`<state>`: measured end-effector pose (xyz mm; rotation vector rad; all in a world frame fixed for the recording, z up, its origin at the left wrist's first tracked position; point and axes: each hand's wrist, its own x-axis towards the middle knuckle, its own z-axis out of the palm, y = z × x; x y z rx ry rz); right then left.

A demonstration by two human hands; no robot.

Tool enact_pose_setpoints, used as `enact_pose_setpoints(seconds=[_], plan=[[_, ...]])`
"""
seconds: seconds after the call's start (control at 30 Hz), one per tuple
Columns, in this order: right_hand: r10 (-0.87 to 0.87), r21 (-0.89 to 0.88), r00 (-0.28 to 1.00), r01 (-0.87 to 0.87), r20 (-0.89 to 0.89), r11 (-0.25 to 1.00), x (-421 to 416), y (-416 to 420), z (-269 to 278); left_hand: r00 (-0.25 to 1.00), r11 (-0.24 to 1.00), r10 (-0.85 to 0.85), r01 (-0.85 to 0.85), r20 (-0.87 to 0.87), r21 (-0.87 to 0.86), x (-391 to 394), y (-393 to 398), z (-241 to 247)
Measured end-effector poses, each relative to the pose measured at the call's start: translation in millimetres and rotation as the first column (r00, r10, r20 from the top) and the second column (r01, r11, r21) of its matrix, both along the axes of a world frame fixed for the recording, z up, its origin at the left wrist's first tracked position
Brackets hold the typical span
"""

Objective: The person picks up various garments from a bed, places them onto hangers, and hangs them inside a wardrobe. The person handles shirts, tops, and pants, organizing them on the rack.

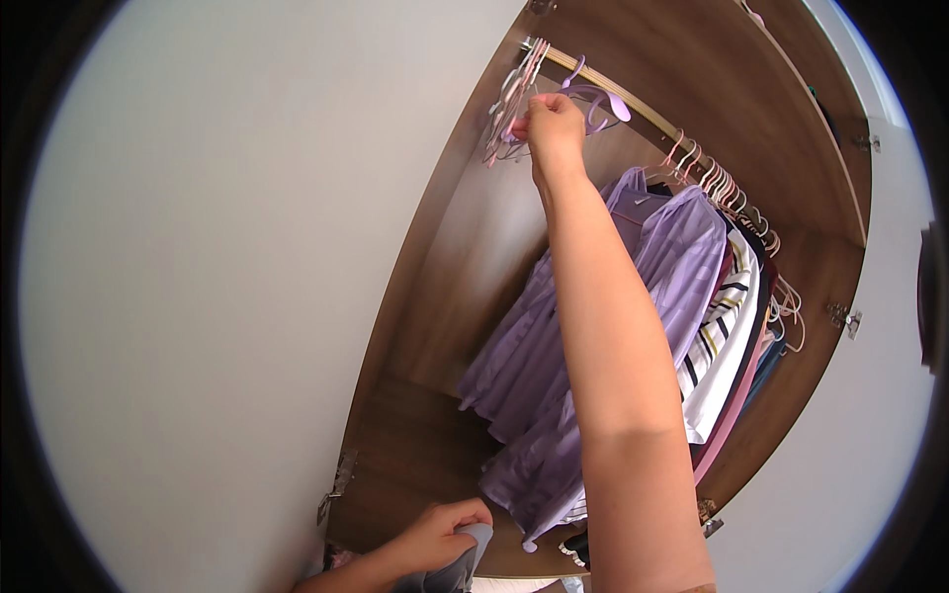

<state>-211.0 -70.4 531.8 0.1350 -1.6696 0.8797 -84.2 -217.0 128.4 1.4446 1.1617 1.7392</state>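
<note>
My right hand [557,130] is raised to the left end of the wardrobe's clothes rod [626,96]. Its fingers are curled closed on a hanger among the thin pink and white clothes hangers [511,96]; the exact grip is partly hidden. Just behind this hand a purple hanger [576,69] hangs from the rod. Low in the view, my left hand [448,530] pinches the edge of a grey cloth item [452,567], most of which falls outside the picture. A long purple garment [682,230] hangs to the right, partly covered by my right forearm.
Beyond the purple garment hang several clothes, among them a striped white shirt [723,311]. A white door [222,259] fills the left side, with a metal hinge [337,482] at the wardrobe's edge. Another white door [838,415] stands at the right. An upper shelf [808,111] runs above the rod.
</note>
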Motion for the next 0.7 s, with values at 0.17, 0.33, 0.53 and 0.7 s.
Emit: enact_pose_setpoints(seconds=[0.17,0.33,0.53,0.7], plan=[[-0.453,0.148,0.816,0.529,-0.359,0.836,9.1,-2.8,2.3,0.999,1.000,-0.026,0.026,0.034,-0.017,-2.9,-6.3,4.4],[-0.439,0.163,0.793,0.542,-0.422,0.824,11.0,9.0,9.5,0.996,0.998,-0.056,0.059,0.072,-0.034,-2.9,-7.4,3.2],[-0.411,0.209,0.793,0.540,-0.449,0.815,44.3,9.0,-27.1,0.999,0.999,0.014,-0.015,-0.029,-0.046,1.3,-7.8,0.8],[-0.210,0.256,0.902,0.319,-0.376,0.913,148.4,-10.5,-97.3,0.967,0.987,0.145,-0.156,-0.210,-0.039,7.9,-10.9,12.1]])
